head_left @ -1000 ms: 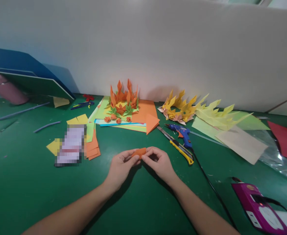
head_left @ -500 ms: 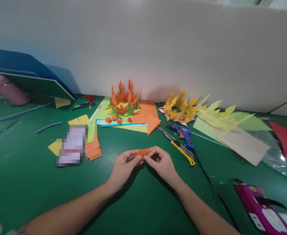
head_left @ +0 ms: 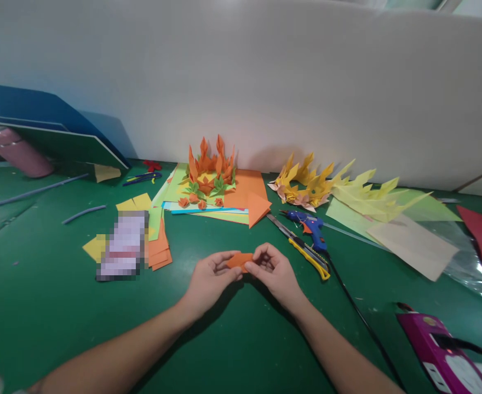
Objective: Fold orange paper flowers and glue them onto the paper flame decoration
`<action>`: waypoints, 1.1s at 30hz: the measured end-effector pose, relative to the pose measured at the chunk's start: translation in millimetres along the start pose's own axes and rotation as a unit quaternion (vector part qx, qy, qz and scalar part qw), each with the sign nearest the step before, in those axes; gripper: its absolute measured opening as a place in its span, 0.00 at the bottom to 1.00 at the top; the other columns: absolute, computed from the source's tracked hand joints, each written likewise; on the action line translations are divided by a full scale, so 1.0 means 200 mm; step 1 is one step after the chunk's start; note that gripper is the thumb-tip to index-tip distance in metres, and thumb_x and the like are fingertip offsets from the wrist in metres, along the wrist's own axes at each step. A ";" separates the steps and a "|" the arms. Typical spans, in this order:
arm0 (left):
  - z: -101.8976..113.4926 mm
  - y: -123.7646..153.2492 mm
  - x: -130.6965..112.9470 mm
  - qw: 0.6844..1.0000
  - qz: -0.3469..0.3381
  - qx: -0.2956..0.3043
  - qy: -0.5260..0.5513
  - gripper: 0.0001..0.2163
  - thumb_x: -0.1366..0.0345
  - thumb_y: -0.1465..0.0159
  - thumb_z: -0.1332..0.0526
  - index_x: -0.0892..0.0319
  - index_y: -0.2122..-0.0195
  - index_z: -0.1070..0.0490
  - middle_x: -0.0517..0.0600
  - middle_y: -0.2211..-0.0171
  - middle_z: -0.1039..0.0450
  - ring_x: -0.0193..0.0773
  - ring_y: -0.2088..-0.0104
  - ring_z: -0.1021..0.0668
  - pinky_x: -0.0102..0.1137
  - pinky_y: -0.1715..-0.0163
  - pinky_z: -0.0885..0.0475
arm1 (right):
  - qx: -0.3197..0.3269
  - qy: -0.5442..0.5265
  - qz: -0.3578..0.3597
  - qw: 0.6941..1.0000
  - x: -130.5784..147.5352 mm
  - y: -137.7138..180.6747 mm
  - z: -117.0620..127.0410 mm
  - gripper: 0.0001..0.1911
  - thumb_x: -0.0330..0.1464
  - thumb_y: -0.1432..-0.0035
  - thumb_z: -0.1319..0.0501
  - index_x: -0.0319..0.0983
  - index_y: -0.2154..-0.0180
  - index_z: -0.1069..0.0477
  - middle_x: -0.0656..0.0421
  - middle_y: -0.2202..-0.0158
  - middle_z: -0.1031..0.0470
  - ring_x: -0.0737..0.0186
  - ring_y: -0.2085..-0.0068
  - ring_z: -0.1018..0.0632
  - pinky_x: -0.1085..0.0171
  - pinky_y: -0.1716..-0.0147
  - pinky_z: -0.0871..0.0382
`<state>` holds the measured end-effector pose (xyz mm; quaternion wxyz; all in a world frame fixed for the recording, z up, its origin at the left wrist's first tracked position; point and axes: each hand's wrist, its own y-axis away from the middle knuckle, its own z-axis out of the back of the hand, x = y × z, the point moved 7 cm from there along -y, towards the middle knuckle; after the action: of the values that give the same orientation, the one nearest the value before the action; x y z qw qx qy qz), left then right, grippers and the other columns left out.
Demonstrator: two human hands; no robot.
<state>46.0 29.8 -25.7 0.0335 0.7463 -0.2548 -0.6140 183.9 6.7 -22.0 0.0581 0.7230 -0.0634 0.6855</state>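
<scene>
A small folded orange paper piece [head_left: 240,260] is pinched between both hands just above the green table [head_left: 60,317], near its middle. My left hand [head_left: 210,279] grips its left end with thumb and fingers curled. Fingers of my right hand [head_left: 274,271] are closed on its right end. Beyond my hands stand an orange folded-paper flower cluster [head_left: 210,164] on coloured sheets and a yellow folded-paper cluster [head_left: 307,183].
A blue glue gun [head_left: 310,227] and a yellow utility knife [head_left: 307,253] lie right of my hands, with a black cord [head_left: 356,312] running toward me. Orange and yellow squares [head_left: 156,246] lie to the left. A purple device [head_left: 442,350] sits at lower right, boards [head_left: 60,142] at far left.
The orange piece has been turned and flattened a little between my fingers. Both hands stay in about the same place; the view has shifted slightly.
</scene>
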 end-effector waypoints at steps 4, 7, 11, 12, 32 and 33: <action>0.00 -0.02 -0.01 0.999 -0.001 0.023 -0.023 0.20 0.70 0.59 0.28 0.64 0.63 0.25 0.48 0.78 0.23 0.33 0.78 0.23 0.29 0.72 0.28 | 0.014 -0.004 0.001 1.000 0.00 0.00 -0.01 0.18 0.40 0.57 0.33 0.41 0.70 0.40 0.68 0.78 0.37 0.71 0.78 0.33 0.70 0.78 0.37; 0.00 -0.03 -0.02 0.998 0.002 0.038 -0.054 0.21 0.72 0.59 0.29 0.64 0.61 0.26 0.48 0.78 0.22 0.33 0.79 0.23 0.28 0.73 0.29 | 0.045 0.003 -0.004 0.999 -0.01 0.01 -0.04 0.19 0.35 0.57 0.34 0.42 0.64 0.40 0.70 0.78 0.37 0.72 0.79 0.34 0.71 0.79 0.39; 0.00 -0.03 -0.03 0.999 -0.001 0.031 -0.028 0.24 0.71 0.58 0.29 0.62 0.58 0.31 0.46 0.77 0.23 0.32 0.79 0.23 0.29 0.71 0.28 | 0.070 0.009 -0.015 0.997 -0.01 0.01 -0.06 0.17 0.34 0.56 0.35 0.41 0.63 0.37 0.69 0.78 0.36 0.72 0.79 0.33 0.71 0.79 0.40; 0.00 -0.03 -0.03 1.000 -0.001 0.028 -0.006 0.24 0.70 0.58 0.29 0.62 0.58 0.32 0.47 0.76 0.23 0.33 0.77 0.23 0.29 0.70 0.28 | 0.067 0.000 -0.017 0.998 -0.01 0.01 -0.06 0.17 0.35 0.56 0.35 0.41 0.63 0.37 0.68 0.77 0.34 0.71 0.79 0.32 0.71 0.79 0.39; -0.01 0.00 -0.04 0.998 -0.065 0.007 0.001 0.12 0.63 0.57 0.28 0.61 0.73 0.25 0.48 0.73 0.23 0.35 0.70 0.24 0.30 0.64 0.30 | 0.003 0.085 0.135 0.987 0.09 0.05 -0.05 0.10 0.34 0.49 0.38 0.41 0.62 0.31 0.58 0.66 0.27 0.62 0.66 0.24 0.65 0.68 0.28; -0.01 0.00 -0.04 0.998 -0.063 0.009 -0.003 0.13 0.64 0.57 0.28 0.61 0.72 0.26 0.47 0.74 0.23 0.34 0.71 0.24 0.29 0.66 0.30 | -0.009 0.095 0.143 0.985 0.10 0.05 -0.04 0.08 0.34 0.49 0.38 0.41 0.64 0.31 0.58 0.68 0.27 0.63 0.68 0.24 0.65 0.69 0.28</action>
<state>46.8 31.9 -17.3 -0.0125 0.7590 -0.2130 -0.6152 174.7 -2.6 -2.3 -0.0284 0.6379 -0.1663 0.7514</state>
